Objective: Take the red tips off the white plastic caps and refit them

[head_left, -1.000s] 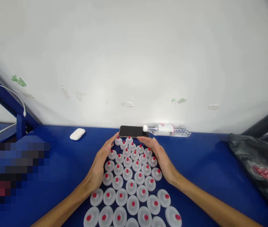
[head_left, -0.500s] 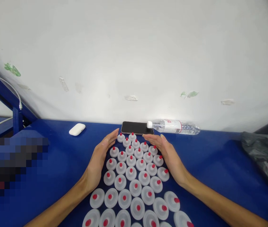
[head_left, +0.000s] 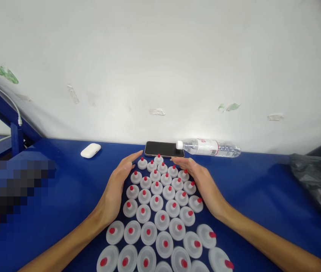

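Evidently, the translucent, red-tipped discs (head_left: 156,203) lie in a crowded group on the blue desk (head_left: 256,200), between the left hand (head_left: 116,189) and the right hand (head_left: 205,185), whose palms face inward along its edges. Each grip is open, with fingers extended forward; I cannot tell whether they touch the outermost discs. Just beyond the group is a phone (head_left: 160,148), and a clear bottle (head_left: 205,146) lies sideways at its right end, its contents hard to make out. Far right, a dark plastic bag (head_left: 307,173) shows something red. Compared with half a second ago, the farthest left disc sits slightly farther left from its neighbours, and the left hand looks more spread.
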A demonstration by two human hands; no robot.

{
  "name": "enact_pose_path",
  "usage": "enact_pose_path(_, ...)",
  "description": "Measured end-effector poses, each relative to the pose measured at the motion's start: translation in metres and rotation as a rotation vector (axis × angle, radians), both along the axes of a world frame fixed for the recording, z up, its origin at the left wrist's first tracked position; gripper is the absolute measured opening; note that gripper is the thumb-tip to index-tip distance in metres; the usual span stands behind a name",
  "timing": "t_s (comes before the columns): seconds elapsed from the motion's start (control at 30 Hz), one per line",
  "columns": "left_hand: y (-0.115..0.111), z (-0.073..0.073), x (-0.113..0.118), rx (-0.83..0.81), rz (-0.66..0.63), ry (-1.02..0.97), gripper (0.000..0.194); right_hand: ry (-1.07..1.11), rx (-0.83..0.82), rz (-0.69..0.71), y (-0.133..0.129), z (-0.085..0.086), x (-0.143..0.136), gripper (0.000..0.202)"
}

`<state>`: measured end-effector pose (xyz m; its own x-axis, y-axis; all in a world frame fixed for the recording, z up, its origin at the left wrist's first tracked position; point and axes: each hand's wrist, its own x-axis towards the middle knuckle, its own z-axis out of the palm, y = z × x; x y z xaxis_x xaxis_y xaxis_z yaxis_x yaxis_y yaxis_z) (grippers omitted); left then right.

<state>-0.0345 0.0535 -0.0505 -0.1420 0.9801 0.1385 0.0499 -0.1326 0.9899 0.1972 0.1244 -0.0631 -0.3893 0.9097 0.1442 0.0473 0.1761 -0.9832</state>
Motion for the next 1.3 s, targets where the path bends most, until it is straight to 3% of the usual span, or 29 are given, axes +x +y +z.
enact_pose_path(0.1, 0.0, -0.001, -0.001, -0.004, -0.034, 0.0, 0.048, -0.003, 0.006, 0.002, 0.0, -0.001, 0.001, 0.047)
enact_pose_path(0.3, 0.001, -0.004, -0.003, 0.025, 0.073, 0.078, 0.048, -0.028, 0.029, 0.004, -0.002, 0.003, 0.002, 0.045)
enact_pose_path(0.57, 0.006, 0.009, -0.005, -0.064, -0.067, 0.118, 0.058, -0.055, 0.069, 0.003, -0.003, 0.002, 0.001, 0.048)
enact_pose_path(0.77, 0.011, 0.011, -0.01, -0.072, -0.21, 0.203, 0.055, -0.079, 0.093, -0.003, -0.004, 0.001, 0.001, 0.053)
enact_pose_path(0.97, 0.013, 0.004, -0.01, 0.002, -0.119, 0.272, 0.057, -0.091, 0.099, -0.007, -0.005, 0.002, 0.0, 0.054)
enact_pose_path(1.1, 0.012, 0.006, -0.012, -0.008, -0.126, 0.305, 0.056, -0.074, 0.108, -0.003, -0.004, 0.001, 0.001, 0.053)
enact_pose_path(1.3, 0.008, 0.009, -0.006, -0.088, -0.132, 0.182, 0.057, -0.079, 0.109, -0.004, -0.004, 0.0, 0.001, 0.05)
